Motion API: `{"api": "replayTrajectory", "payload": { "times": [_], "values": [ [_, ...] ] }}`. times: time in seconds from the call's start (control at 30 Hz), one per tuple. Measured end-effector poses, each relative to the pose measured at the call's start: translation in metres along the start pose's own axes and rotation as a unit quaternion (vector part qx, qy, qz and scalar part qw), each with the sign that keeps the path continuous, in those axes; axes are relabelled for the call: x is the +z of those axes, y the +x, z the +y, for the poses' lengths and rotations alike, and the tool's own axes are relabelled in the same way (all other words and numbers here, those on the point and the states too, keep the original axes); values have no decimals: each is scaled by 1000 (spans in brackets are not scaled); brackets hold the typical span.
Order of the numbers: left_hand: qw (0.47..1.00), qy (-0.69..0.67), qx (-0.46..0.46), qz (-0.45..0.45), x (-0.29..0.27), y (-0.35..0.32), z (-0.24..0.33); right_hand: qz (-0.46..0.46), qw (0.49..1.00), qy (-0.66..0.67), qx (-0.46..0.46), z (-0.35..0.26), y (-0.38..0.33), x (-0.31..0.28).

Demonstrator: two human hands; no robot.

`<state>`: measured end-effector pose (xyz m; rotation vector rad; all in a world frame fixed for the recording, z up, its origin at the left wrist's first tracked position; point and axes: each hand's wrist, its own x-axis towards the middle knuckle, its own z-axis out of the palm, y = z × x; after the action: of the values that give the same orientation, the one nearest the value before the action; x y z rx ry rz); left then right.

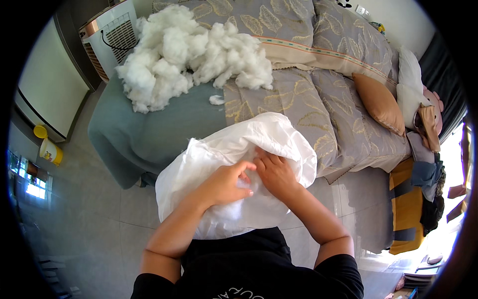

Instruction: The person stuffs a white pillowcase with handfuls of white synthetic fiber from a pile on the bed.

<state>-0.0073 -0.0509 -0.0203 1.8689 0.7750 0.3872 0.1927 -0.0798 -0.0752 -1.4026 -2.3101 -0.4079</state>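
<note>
One bed, stuffing pile, tiled floor

Bed under stuffing heap, cushion

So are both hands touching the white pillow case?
Touching. The head view shows the left hand and right hand pressed on the white pillow case, fingers sunk into its folds, no gap visible.

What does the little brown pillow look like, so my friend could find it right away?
Start at the big bed with the grey leaf-patterned cover. On its right side lies the brown pillow, small, plain and tan-orange. Unlike the white pillow beside it, it has no pattern and a warm colour.
</note>
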Motion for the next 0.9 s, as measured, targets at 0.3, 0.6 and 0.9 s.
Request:
{"api": "replayTrajectory", "payload": {
  "times": [0.3,0.6,0.9],
  "values": [
    [988,151,6,-22,14,17,-13,-103,985,-17,139,6,10,-9],
    [981,182,-26,-59,8,44,-16,-36,986,163,22,4,-2,-24],
    [936,344,-56,55,-20,15,-11,-411,893,144,111,24,4,16]
  ]
}}
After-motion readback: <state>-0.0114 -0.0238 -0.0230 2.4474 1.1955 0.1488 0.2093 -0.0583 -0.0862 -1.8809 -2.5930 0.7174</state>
